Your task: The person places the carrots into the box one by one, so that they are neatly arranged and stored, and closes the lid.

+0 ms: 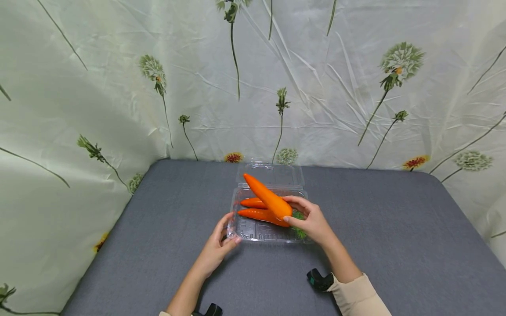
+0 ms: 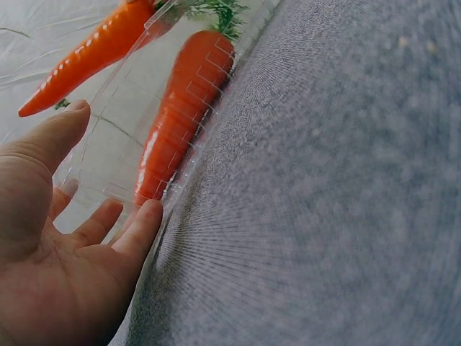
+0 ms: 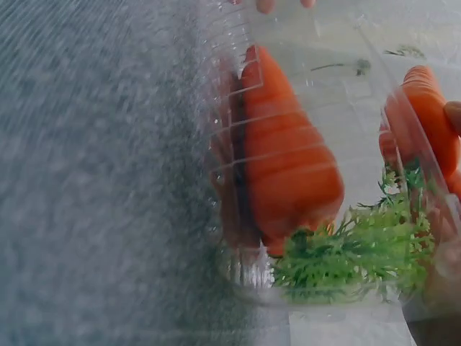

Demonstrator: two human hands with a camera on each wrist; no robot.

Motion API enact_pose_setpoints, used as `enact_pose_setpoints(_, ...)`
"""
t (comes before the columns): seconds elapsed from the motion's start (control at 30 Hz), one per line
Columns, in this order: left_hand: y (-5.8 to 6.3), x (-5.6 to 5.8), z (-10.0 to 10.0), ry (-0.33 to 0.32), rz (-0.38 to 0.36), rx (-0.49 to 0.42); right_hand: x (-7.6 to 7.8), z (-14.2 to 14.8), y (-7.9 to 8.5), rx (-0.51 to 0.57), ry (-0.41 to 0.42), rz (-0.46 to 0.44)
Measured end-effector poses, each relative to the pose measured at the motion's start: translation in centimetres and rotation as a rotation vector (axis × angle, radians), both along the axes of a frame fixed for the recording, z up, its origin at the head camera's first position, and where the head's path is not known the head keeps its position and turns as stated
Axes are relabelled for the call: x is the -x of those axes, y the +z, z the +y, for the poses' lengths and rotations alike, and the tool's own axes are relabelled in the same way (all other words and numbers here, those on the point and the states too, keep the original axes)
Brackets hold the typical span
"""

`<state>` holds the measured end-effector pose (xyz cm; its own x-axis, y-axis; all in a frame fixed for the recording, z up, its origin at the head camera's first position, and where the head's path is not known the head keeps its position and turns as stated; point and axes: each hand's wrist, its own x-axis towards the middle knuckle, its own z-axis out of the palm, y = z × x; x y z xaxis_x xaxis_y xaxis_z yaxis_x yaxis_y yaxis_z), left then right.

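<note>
1. Nearest the camera, a pale sleeve (image 1: 361, 298) and a black wrist device (image 1: 319, 280) are being worn on the right arm, over the near half of the grey surface (image 1: 375, 219).

2. By the right hand (image 1: 312, 221), the upper carrot (image 1: 269, 197) is being gripped between thumb and fingers at its thick end. It is being held aslant above the clear container (image 1: 247, 232), its tip pointing up and toward the far left; the broad end is probably being used because it gives a fuller grip.

3. By the left hand (image 1: 216, 245), with fingers loosely extended and spread, the container is being touched at its left edge and near-left corner, presumably so that it is being steadied.

4. Inside the container, a front carrot (image 1: 257, 214) and a rear carrot (image 1: 254, 203) are lying with tips toward the left edge; green leaves (image 3: 353, 252) are being seen at the right end.

5. The lid (image 1: 270, 173) is being left folded open toward the surface's far edge, seemingly so that the top is being left free.

6. Little room is being left behind the lid, where the surface is being bordered by floral cloth (image 1: 336, 131); wider grey stretches are being offered toward the left and right edges.
</note>
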<state>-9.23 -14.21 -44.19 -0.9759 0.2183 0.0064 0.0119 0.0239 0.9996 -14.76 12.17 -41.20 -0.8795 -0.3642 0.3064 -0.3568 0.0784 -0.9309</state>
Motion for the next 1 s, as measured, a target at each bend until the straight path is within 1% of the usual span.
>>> enact_pose_setpoints(0.13,0.1,0.0,0.0,0.003,-0.006,0.014,-0.9,0.0,1.3,-0.029,-0.02,-0.007)
enact_pose_setpoints(0.33,0.1,0.0,0.0,-0.001,-0.012,0.011,-1.2,0.3,1.2,-0.069,-0.041,-0.01)
enact_pose_setpoints(0.57,0.0,0.0,-0.1,-0.006,-0.002,0.002,-1.2,0.5,1.0,-0.108,-0.012,-0.006)
enact_pose_setpoints(0.67,0.1,0.0,0.0,-0.008,0.002,-0.005,-1.1,0.7,0.7,-0.133,0.008,0.001)
enact_pose_setpoints(0.77,0.1,0.0,0.0,-0.006,0.001,-0.008,-0.7,1.0,-0.3,-0.138,0.038,-0.002)
enact_pose_setpoints(0.9,0.1,0.0,0.0,-0.002,-0.007,-0.002,-0.1,1.6,-1.8,-0.172,0.07,0.011)
enact_pose_setpoints(1.0,0.1,0.0,0.0,-0.002,-0.011,0.001,0.1,1.9,-2.1,-0.208,0.099,0.029)
